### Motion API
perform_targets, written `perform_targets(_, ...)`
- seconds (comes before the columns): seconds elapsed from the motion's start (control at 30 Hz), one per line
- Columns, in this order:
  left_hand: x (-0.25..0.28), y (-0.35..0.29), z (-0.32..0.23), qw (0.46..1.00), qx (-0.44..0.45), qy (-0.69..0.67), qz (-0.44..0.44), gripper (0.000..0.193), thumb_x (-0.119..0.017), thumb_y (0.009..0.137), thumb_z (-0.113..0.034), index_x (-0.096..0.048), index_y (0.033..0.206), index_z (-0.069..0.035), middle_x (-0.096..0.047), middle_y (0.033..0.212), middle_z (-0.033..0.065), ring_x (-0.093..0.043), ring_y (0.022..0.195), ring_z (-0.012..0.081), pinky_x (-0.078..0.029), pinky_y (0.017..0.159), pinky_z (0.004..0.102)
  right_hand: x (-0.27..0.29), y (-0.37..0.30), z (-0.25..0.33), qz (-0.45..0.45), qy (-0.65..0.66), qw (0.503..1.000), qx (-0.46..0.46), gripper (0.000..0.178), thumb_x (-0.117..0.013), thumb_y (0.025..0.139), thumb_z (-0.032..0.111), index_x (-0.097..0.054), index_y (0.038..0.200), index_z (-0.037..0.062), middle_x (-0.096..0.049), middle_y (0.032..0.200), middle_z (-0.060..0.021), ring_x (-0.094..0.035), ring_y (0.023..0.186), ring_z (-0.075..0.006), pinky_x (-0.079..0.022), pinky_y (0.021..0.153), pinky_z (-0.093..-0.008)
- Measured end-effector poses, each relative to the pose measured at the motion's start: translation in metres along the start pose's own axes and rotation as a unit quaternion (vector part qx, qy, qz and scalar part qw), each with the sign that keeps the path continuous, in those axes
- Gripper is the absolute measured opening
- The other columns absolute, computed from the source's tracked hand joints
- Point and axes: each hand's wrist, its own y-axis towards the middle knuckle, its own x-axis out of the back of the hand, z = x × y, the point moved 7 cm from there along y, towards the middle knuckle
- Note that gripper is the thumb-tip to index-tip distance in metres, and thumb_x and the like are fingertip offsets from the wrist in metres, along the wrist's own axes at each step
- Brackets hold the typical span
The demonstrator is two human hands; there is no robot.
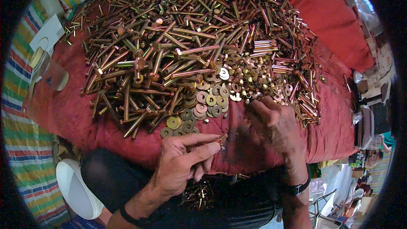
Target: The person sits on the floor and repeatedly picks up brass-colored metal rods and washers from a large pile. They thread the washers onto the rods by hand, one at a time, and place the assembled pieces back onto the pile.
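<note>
My left hand (186, 157) pinches a small brassy bolt-like piece (222, 140) between thumb and forefinger, in front of the heap; most of the piece is hidden by the fingers. My right hand (273, 121) is at the near edge of a pile of small golden nuts (250, 76). Its fingers curl down among them and are partly smeared by motion, so what they hold, if anything, does not show. Flat round washers (210, 99) lie loose between my two hands and the bolts. A large heap of long golden bolts (157, 59) spreads behind and to the left.
Everything lies on a red padded cloth (330, 118). Thinner bolts or sleeves (265, 46) lie at the right of the heap. A clear jar (51, 70) stands at the far left beside a white card (47, 34). More bolts (199, 195) sit low between my legs.
</note>
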Motion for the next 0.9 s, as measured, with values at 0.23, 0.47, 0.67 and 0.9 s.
perform_targets(0.23, -0.001, 0.000, 0.000, 1.000, 0.006, -0.017, -0.008, 0.029, -0.074, 0.094, -0.014, -0.071, 0.116, 0.006, -0.067, 0.070, 0.0051, -0.053, 0.047, 0.0056, -0.037, 0.040, 0.0195, 0.002, 0.005, -0.017, -0.061, 0.088, 0.990, -0.088, 0.018, -0.073, 0.085, 0.009, -0.071, 0.101, 0.0017, -0.068, 0.086, -0.0088, -0.070, 0.075, -0.0232, -0.055, 0.063, -0.0362)
perform_targets(0.47, -0.001, 0.002, -0.003, 1.000, -0.013, 0.021, -0.007, 0.028, -0.077, 0.092, -0.015, -0.074, 0.110, 0.006, -0.069, 0.071, 0.0045, -0.054, 0.051, 0.0044, -0.037, 0.044, 0.0189, 0.013, -0.010, 0.002, -0.038, 0.554, 0.797, -0.239, 0.016, -0.076, 0.085, -0.002, -0.072, 0.100, -0.0069, -0.073, 0.083, -0.0109, -0.072, 0.070, -0.0184, -0.058, 0.064, -0.0287)
perform_targets(0.67, 0.001, 0.000, -0.002, 1.000, 0.006, 0.016, 0.012, 0.022, -0.077, 0.092, -0.016, -0.077, 0.099, 0.005, -0.067, 0.070, 0.0044, -0.049, 0.049, 0.0036, -0.033, 0.043, 0.0188, 0.027, -0.003, 0.035, -0.026, 0.479, 0.876, -0.035, 0.027, -0.081, 0.080, 0.004, -0.077, 0.106, 0.0030, -0.078, 0.098, -0.0078, -0.075, 0.086, -0.0209, -0.059, 0.078, -0.0328)
perform_targets(0.9, -0.001, -0.004, 0.003, 0.992, 0.102, -0.018, 0.078, 0.024, -0.075, 0.094, -0.017, -0.076, 0.096, 0.007, -0.063, 0.066, 0.0033, -0.045, 0.047, 0.0035, -0.030, 0.042, 0.0190, 0.032, -0.006, 0.047, -0.052, 0.461, 0.886, -0.011, 0.024, -0.083, 0.070, 0.004, -0.076, 0.093, 0.0028, -0.075, 0.090, -0.0088, -0.075, 0.083, -0.0241, -0.060, 0.070, -0.0319)
